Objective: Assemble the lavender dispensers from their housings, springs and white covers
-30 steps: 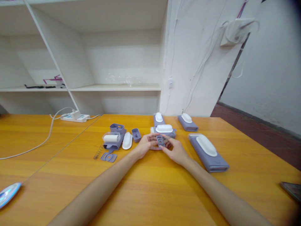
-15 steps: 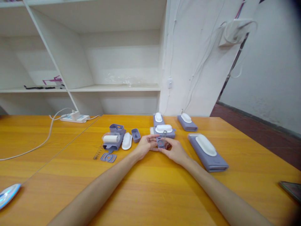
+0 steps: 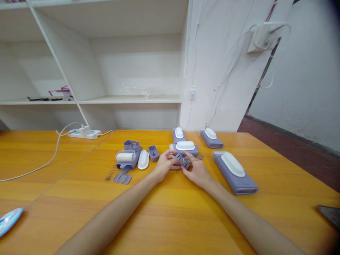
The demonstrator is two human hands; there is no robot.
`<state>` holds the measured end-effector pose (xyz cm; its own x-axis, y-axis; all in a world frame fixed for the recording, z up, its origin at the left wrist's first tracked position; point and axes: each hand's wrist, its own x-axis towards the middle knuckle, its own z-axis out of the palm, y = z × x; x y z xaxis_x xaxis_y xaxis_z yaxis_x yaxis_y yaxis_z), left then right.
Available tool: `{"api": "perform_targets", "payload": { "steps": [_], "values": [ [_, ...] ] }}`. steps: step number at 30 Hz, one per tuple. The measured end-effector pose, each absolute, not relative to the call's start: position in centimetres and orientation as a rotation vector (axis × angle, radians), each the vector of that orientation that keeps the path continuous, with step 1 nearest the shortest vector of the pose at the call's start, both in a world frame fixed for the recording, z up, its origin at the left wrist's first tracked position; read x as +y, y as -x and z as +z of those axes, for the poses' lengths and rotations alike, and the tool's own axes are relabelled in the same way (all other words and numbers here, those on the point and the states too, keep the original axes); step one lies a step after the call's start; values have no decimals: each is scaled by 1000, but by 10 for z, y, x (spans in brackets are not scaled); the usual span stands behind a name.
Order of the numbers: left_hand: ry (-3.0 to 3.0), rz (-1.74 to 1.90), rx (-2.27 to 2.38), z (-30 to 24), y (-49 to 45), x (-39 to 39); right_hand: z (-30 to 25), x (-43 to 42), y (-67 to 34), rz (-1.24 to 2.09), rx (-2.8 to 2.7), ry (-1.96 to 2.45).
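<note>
Between my hands is a small purple plastic plate (image 3: 182, 160) with ring-shaped cut-outs, tilted above the table. My left hand (image 3: 165, 165) pinches its left side. The fingers of my right hand (image 3: 198, 171) are closed on its right side. A thin metal coil spring (image 3: 197, 158) lies sideways across the right fingers; how it is attached is too small to tell. Just behind the hands sits a purple case (image 3: 192, 151) topped by a white ribbed oval part (image 3: 185, 145). To the left lie a matching purple plate (image 3: 122, 178) and another spring (image 3: 110, 172).
Left of my hands are a white oval part (image 3: 143, 159), a purple cup (image 3: 153, 153) and a purple body with a clear cover (image 3: 125, 156). More purple cases (image 3: 235, 173) stand at right. A power strip (image 3: 85, 132) and a phone-like dark object (image 3: 329, 213) lie farther out.
The spring has swung from upright to lying sideways toward the right. The purple plate has turned in my fingers, and my right fingers have shifted around it.
</note>
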<state>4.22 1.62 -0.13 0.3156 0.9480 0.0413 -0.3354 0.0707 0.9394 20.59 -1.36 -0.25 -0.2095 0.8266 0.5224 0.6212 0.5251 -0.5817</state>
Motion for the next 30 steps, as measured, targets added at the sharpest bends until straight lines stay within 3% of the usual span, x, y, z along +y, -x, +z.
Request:
{"api": "perform_targets", "payload": {
  "steps": [15,30],
  "values": [
    [-1045,996,873,6,-42,17,-11,0,-212,775,-1556,1110],
    [-1103,973,841,5,-40,15,-9,-3,-211,802,-1527,1135]
  ]
}}
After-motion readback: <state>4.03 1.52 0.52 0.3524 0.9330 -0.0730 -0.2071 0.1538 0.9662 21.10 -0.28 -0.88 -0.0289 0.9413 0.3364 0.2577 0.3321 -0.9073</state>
